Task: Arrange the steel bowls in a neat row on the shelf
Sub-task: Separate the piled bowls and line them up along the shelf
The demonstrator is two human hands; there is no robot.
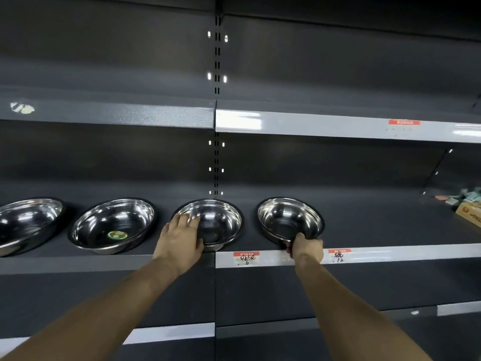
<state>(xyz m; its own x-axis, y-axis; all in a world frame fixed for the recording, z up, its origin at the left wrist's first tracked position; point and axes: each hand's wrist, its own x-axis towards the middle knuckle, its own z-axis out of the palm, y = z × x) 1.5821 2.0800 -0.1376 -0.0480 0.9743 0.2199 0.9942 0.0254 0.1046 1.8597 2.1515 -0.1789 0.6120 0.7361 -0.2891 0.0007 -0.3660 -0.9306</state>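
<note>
Your two bare arms reach up from the bottom of the view to the dark shelf [390, 225] where four steel bowls sit in a line. Your left hand [182, 237] lies over the near left rim of the third bowl [218, 220], fingers spread flat on the metal and thumb by its front edge — it rests on the bowl more than it grips. Your right hand [304, 247] pinches the front rim of the fourth bowl [286, 217], fingers curled tight around the edge. That bowl tips a little toward you, and I can't tell if its bottom is touching the shelf.

To the left stands the second bowl [112, 225], with a green sticker [116, 234] inside it. Farther left is the first bowl [26, 220], cut off by the side of the view. All four are apart from each other — none touch.

Two red and white price tags [246, 257] with handwriting are stuck on the shelf's front strip, near your right hand. Far right on the same shelf sits a cardboard box [468, 213].
</note>
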